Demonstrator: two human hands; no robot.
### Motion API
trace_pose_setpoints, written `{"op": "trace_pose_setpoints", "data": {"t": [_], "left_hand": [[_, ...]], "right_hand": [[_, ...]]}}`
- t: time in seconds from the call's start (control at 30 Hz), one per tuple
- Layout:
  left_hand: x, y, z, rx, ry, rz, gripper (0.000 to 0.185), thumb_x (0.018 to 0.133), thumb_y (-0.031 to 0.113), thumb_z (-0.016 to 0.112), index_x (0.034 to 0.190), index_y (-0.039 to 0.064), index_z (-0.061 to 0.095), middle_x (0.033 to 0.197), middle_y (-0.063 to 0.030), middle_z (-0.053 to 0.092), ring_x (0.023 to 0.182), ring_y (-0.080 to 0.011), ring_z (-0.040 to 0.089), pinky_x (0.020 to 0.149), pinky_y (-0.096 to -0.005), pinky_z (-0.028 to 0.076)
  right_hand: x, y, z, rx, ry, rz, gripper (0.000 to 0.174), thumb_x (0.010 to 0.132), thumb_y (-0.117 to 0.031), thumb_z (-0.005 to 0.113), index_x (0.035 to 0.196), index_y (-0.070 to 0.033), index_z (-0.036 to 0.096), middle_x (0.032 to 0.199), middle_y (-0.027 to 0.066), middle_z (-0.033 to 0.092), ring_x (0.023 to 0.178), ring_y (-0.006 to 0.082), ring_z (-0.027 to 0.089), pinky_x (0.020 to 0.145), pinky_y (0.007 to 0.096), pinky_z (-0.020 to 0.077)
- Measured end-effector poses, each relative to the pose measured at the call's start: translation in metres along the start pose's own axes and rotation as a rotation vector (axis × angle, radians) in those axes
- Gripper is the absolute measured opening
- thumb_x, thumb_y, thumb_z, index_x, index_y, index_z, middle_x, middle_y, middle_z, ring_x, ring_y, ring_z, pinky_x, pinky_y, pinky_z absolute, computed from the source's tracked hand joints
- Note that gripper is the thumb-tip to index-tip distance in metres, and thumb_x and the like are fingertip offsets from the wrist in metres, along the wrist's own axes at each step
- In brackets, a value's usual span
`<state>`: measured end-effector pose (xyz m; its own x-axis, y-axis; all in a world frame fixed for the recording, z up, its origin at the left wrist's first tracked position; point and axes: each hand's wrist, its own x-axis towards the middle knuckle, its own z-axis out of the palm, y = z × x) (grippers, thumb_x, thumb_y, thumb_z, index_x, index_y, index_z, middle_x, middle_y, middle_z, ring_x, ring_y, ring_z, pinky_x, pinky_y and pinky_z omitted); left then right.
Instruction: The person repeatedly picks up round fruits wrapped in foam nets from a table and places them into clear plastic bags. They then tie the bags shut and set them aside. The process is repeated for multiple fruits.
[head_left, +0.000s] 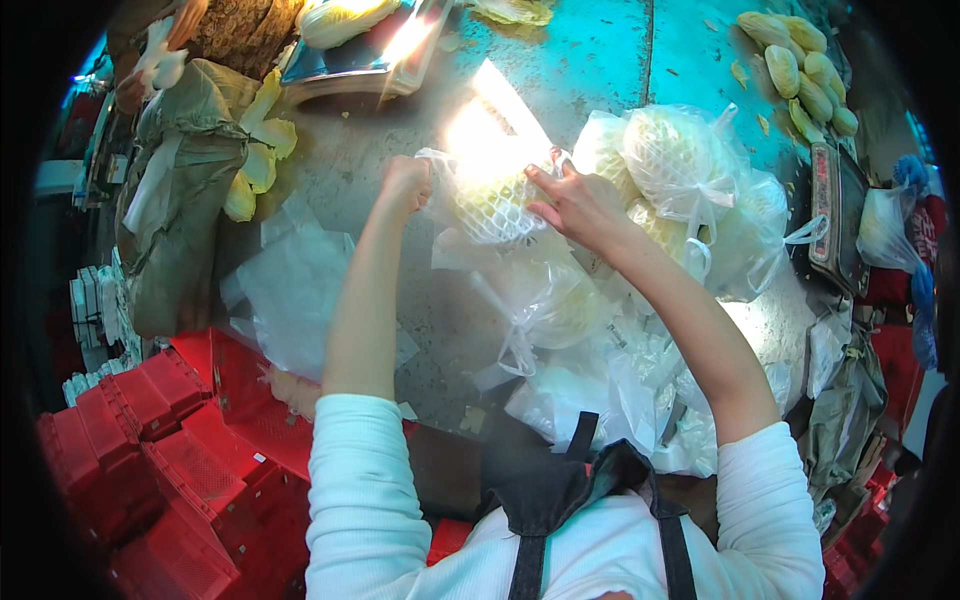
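My left hand (409, 182) is closed on the left side of a clear plastic bag's opening. The bag holds pale green produce, apparently napa cabbage, in a white foam net (495, 206). My right hand (574, 196) grips the bag's right side, its fingers spread by the net. Strong glare hides the upper part of the bag. Just below lies a knotted plastic bag of cabbage (559, 300). To the right of my right hand are several more tied bags of netted cabbage (679, 161).
Flat plastic bags (296, 289) lie at the left, more crumpled plastic (607, 382) near my body. Bare napa cabbages (814, 82) are piled at the far right, beside a scale-like device (836, 217). A blue tray (341, 56) stands at the back; red crates (217, 457) are stacked lower left.
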<state>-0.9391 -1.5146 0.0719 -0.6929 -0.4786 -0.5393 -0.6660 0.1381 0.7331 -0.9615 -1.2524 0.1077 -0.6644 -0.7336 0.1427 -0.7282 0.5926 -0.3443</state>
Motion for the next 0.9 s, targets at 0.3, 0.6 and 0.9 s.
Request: {"op": "trace_pose_setpoints", "data": {"t": [0.3, 0.6, 0.9], "left_hand": [[0.012, 0.004, -0.023, -0.919, -0.47, -0.265, 0.021, 0.093, 0.018, 0.035, 0.083, 0.005, 0.048, 0.052, 0.0056, 0.032, 0.043, -0.0065, 0.031, 0.04, -0.0216, 0.029], [0.019, -0.043, -0.054, -1.334, -1.148, -0.282, 0.018, 0.093, 0.013, 0.038, 0.095, 0.0, 0.049, 0.056, 0.0031, 0.038, 0.045, -0.0055, 0.034, 0.046, -0.0193, 0.034], [-0.067, 0.072, -0.066, -1.227, -1.117, 0.132, 0.029, 0.091, 0.007, 0.039, 0.115, -0.006, 0.048, 0.087, -0.0078, 0.056, 0.075, -0.0136, 0.055, 0.072, -0.0257, 0.049]], "right_hand": [[0.04, 0.026, 0.018, -0.174, -0.224, 0.25, 0.032, 0.081, -0.035, 0.058, 0.076, -0.004, 0.066, 0.075, 0.0148, 0.063, 0.07, 0.0278, 0.063, 0.058, 0.0352, 0.0512], [0.025, 0.063, -0.009, 1.896, 0.364, 0.649, 0.017, 0.086, -0.002, 0.046, 0.1, -0.001, 0.055, 0.083, 0.0141, 0.064, 0.042, 0.0029, 0.037, 0.038, 0.0202, 0.0285], [0.005, 0.003, -0.083, 1.743, 0.293, 0.308, 0.033, 0.084, -0.004, 0.048, 0.117, -0.005, 0.048, 0.109, 0.0176, 0.059, 0.082, 0.0139, 0.057, 0.06, 0.0238, 0.0488]]}}
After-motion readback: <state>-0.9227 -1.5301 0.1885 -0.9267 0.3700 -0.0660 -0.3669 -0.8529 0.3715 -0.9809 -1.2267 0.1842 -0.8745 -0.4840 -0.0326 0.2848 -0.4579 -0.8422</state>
